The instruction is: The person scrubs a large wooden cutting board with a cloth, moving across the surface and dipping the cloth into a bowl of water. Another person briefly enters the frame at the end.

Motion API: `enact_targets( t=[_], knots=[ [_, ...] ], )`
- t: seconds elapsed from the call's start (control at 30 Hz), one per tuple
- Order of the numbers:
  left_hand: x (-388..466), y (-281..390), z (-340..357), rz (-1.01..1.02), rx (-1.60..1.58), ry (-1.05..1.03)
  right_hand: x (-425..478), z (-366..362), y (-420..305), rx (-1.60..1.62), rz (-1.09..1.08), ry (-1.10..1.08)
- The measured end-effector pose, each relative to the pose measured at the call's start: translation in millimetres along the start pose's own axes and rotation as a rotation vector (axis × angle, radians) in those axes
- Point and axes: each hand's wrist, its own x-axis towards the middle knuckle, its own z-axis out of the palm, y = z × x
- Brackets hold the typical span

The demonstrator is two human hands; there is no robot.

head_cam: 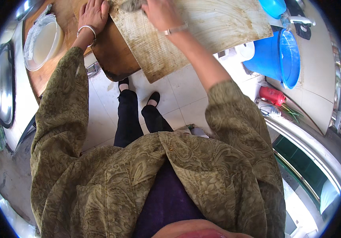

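Note:
My right hand, blurred by motion, grips a greyish scrubbing pad or cloth against a pale ribbed board with brown stains and wet smears. That board lies over a darker brown wooden board, whose near corner is blackened. My left hand, with a bangle at the wrist, rests flat near the boards' left edge, its fingertips cut off by the top of the view. Left of it, a clear plastic tub of cloudy liquid stands on the wooden table.
A blue bucket stands right of the boards, below a light-blue basin. A red thermos flask and green stalks lie further down. A large metal lid is at far left. My feet are on the tiled floor.

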Motion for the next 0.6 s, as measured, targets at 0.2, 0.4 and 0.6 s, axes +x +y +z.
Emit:
enact_targets(
  t=[0.2,0.4,0.6],
  knots=[
    [-13.0,-2.8,18.7,-0.102,-0.411,0.273,-104.9,-52.7,-27.3,-0.017,-0.123,-0.171],
    [-2.0,-1.2,-16.2,-0.106,-0.256,-0.139,-53.5,-42.6,-23.2,-0.013,-0.074,-0.248],
    [-0.7,-15.4,0.4,-0.05,-0.223,-0.166,20.1,12.5,-9.5,-0.098,-0.024,-0.163]
  ],
)
